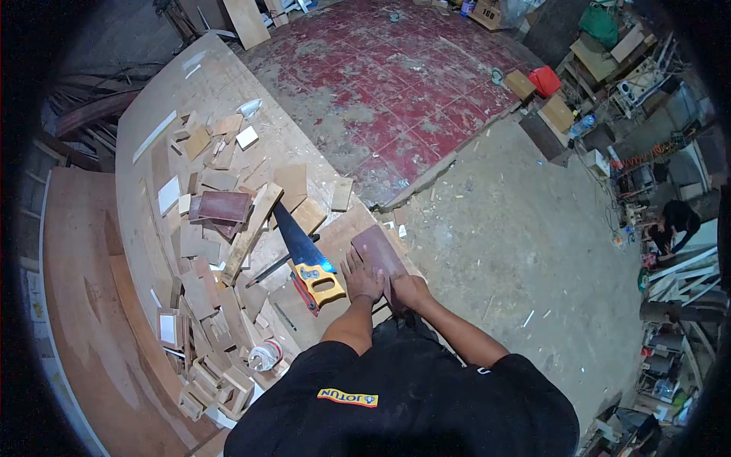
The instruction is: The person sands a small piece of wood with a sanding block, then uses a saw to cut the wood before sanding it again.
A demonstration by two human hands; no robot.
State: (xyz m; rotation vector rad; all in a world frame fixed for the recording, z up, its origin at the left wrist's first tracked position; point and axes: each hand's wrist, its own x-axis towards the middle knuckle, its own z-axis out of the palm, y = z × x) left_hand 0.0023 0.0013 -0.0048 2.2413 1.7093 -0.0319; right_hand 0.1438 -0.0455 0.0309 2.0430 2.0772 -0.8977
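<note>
Both hands press flat, fingers spread, on a reddish board (378,255) at the workbench (164,122) edge: left hand (361,278), right hand (411,292). Nothing is gripped, so the overhanging board could tip, or the left hand graze the handsaw (308,259) just beside it

A: Site type?

B: Carpentry workshop, rough and open. Big plywood workbench (190,84) littered with wood offcuts (213,305).

A: Tools?

B: Handsaw (304,255), dark blade and yellow handle, lying on the bench. Tape roll (264,356) near the edge.

A: Floor?

B: Bare concrete floor (518,251) beside worn red tiles (403,84), both dusty and speckled with chips. Boards (245,21) lean at the far end; boxes and machine clutter (647,84) line the right side.
</note>
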